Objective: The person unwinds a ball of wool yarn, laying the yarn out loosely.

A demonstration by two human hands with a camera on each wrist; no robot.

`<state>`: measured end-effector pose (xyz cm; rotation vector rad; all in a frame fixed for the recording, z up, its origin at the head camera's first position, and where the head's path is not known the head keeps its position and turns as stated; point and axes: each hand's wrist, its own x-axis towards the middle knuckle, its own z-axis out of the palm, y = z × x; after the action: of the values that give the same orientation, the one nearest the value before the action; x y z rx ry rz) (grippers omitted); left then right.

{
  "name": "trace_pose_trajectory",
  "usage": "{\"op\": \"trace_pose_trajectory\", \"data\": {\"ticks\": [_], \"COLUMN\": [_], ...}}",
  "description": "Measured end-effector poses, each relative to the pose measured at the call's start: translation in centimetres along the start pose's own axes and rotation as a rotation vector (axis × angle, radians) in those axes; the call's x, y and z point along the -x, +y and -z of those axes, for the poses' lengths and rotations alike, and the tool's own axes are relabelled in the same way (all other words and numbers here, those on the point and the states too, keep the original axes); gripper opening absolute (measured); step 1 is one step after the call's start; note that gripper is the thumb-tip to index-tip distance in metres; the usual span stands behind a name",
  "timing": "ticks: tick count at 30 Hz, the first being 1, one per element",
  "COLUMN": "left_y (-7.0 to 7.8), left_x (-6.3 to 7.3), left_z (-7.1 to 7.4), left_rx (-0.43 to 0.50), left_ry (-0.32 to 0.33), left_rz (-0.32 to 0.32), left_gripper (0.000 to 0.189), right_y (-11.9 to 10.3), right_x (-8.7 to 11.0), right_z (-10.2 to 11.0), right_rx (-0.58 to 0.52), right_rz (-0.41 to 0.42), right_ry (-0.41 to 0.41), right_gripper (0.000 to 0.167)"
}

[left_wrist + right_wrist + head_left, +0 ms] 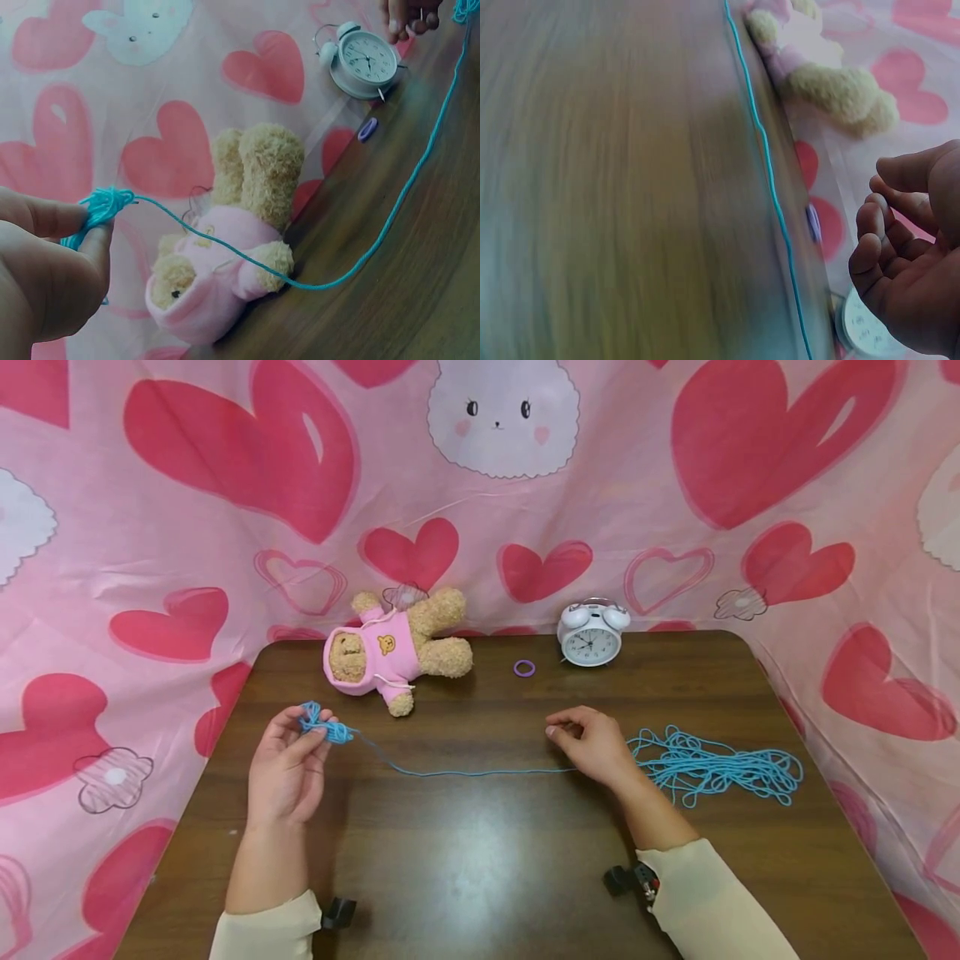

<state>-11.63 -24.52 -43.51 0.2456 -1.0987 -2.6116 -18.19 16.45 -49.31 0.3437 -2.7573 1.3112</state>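
Observation:
A small wound bundle of blue yarn (337, 732) is pinched between the thumb and fingers of my left hand (288, 772), raised above the left of the table. From it one strand (480, 773) runs right across the tabletop and passes below my right hand (596, 747). Beyond that hand lies a loose, tangled heap of the same yarn (727, 768). The right hand hovers with loosely bent fingers (866, 255); nothing shows between them, and the strand (769, 169) lies apart from them in the right wrist view.
A teddy bear in a pink hoodie (393, 647) lies on its back at the rear left. A purple ring (524, 668) and a white twin-bell alarm clock (592, 635) are at the back. Pink heart-patterned cloth (480, 518) hangs around the brown wooden table (465, 877).

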Motion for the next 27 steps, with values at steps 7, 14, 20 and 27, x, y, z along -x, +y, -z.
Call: {"op": "trace_pose_trajectory", "data": {"ticks": [7,14,20,27], "left_y": [-0.3,-0.4,-0.6,-1.0], "left_x": [0.0,0.2,0.4,0.9], "left_z": [-1.0,-1.9,-2.6,-3.3], "left_rx": [-0.005,-0.024,-0.03,-0.037], "left_ry": [-0.019,-0.036,-0.054,-0.092], "left_rz": [0.007,0.005,0.008,0.02], "left_gripper": [0.031,0.031,0.03,0.031], "right_y": [-1.7,-3.3,-4.7,-6.4], "right_x": [-0.5,-1.1,-1.4,-1.6], "right_z": [-2.4,-4.9,-7.0,-9.8], "right_rx": [-0.05,-0.084,-0.121,-0.156], "right_rz": [0.039,0.063,0.077,0.138], "right_ry": [-0.054,-0.11,-0.152,-0.198], "right_gripper": [0.016,0.015,0.016,0.018]}}
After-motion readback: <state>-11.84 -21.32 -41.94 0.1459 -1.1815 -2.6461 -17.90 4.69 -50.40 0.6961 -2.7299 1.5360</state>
